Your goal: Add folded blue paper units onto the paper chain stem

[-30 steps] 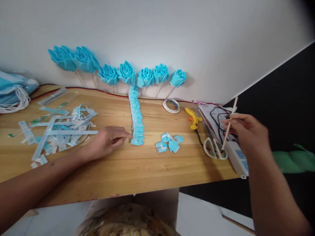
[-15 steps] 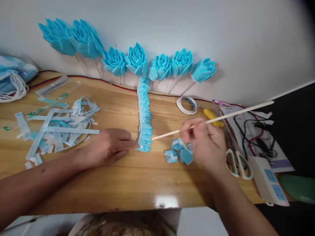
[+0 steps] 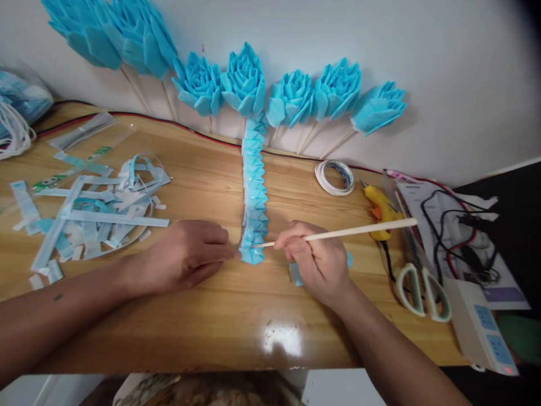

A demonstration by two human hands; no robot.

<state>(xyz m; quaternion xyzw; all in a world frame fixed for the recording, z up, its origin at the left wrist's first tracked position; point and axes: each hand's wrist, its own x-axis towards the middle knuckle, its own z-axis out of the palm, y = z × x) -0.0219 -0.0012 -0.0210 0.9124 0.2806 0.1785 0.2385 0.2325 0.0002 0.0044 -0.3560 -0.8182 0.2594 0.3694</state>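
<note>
A row of overlapping folded blue petals (image 3: 255, 189) runs across the wooden table toward me. My left hand (image 3: 192, 254) rests on the tabletop at its near end, fingers together, index fingertip touching the left edge of the last petal. Between the fingers of my right hand (image 3: 316, 259) is a thin pale wooden stick (image 3: 359, 230). The stick's narrow tip meets the near petals of the row, and its thicker end points right. Under my right hand lie a few loose blue petals (image 3: 296, 274), mostly hidden by it.
Blue flowers on sticks (image 3: 244, 84) lean against the wall. Blue and white scraps (image 3: 97, 208) lie at left. To the right are a tape roll (image 3: 335, 177), a yellow glue gun (image 3: 382, 208), scissors (image 3: 422, 293), a power strip (image 3: 477, 327) and cables (image 3: 448, 225).
My right hand has moved left and down, bringing the stick's tip from beside the row onto its near petals. The left hand stays at the row's end. The view has shifted closer.
</note>
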